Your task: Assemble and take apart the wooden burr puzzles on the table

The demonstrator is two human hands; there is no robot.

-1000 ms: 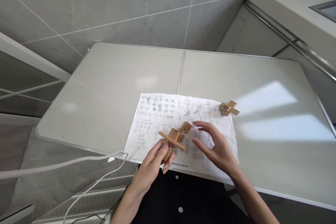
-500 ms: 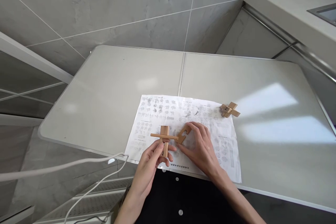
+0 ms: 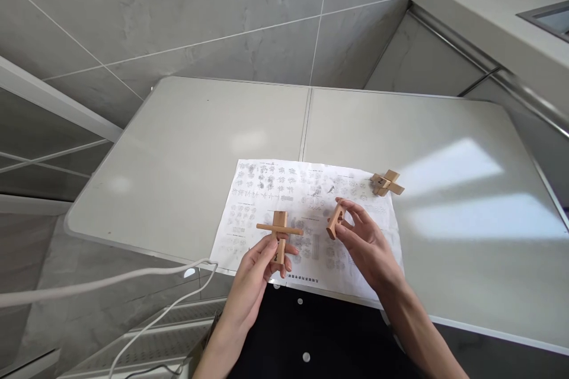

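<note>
Fingers of the left hand pinch the cross, the right hand pinches the block, seemingly handled apart; joining would need alignment.

Both bare forearms reach across the near edge of the desk, the left hand closed in a thumb-topped grip just over it, the right hand pinching farther in, fingers bent.

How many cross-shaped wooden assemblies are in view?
2: a held cross in the left hand, and a second cross at the far-right corner of the printed sheet.
</note>
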